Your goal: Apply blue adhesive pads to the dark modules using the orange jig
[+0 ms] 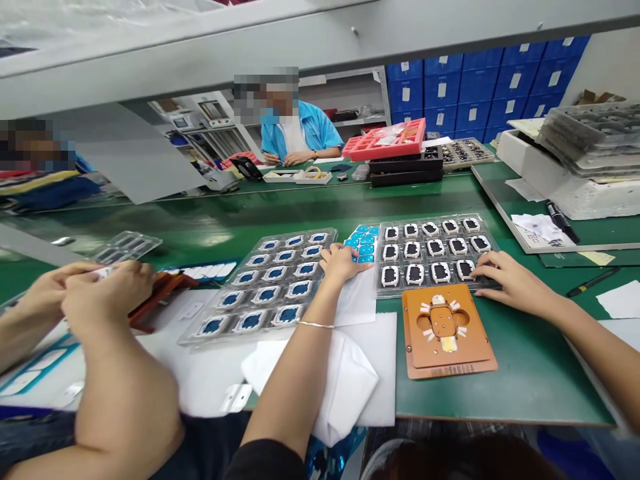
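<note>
My left hand (343,261) lies at the lower left of a sheet of blue adhesive pieces (365,241), fingers spread and touching its edge. Under that wrist are white paper (357,300) and a folded white cloth (350,387). My right hand (505,280) reaches to the lower right corner of a clear tray (427,291) of white frames with black centres. Its fingertips touch or nearly touch the corner frame (465,269), with the thumb apart. Just below the tray sits an orange fixture (413,333) with a shaped recess.
Left of my arm is another clear tray (260,287) with blue-centred parts. A co-worker's hands (100,287) work at far left near an orange block (165,293). Beyond are red and black trays (405,167), a white foam box (545,177) and a marker (563,221). A grey beam (320,33) crosses above.
</note>
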Available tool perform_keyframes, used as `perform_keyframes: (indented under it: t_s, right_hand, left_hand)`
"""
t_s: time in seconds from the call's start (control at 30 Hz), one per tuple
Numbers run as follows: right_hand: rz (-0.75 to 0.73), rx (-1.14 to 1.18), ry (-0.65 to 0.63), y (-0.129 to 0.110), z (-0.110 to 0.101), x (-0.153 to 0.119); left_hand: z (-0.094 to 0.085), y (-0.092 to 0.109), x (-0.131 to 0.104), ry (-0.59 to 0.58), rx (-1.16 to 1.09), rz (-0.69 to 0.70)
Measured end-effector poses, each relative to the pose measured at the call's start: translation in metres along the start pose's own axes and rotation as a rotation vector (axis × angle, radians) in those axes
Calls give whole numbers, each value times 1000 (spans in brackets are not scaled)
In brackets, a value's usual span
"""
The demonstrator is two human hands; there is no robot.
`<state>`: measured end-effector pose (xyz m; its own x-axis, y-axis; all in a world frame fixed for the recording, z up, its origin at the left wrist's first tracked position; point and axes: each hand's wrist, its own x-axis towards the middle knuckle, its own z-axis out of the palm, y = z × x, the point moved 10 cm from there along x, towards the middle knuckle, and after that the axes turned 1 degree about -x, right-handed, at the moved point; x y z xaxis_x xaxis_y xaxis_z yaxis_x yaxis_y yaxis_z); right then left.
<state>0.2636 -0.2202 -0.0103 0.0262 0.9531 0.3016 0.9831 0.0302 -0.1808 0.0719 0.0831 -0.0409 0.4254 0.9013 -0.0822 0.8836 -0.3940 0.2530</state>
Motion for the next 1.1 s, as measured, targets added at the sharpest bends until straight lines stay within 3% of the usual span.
perform_keyframes:
  t_s: [0.4, 0.63, 0.83, 1.0, 1.07, 1.1]
  right_hand:
    - [151, 146, -133, 19, 2, -7]
    - [111, 83, -33, 0, -12, 0]
    - [-11, -27, -29, -11, -8, 1]
    - [-6, 95, 18, -9, -12, 1]
    - [16, 166, 29, -8, -12, 1]
    - [23, 192, 33, -8, -12, 2]
  left_hand:
    - [2, -3, 2, -56, -16, -30]
    - [-6, 7, -12, -8, 10, 35]
    - [-18, 35, -37, 64, 60, 200]
    - [-49, 53, -70, 236, 76, 241]
    - [-64, 67, -95, 347, 20, 355]
    - [-70, 79, -112, 392, -47, 482]
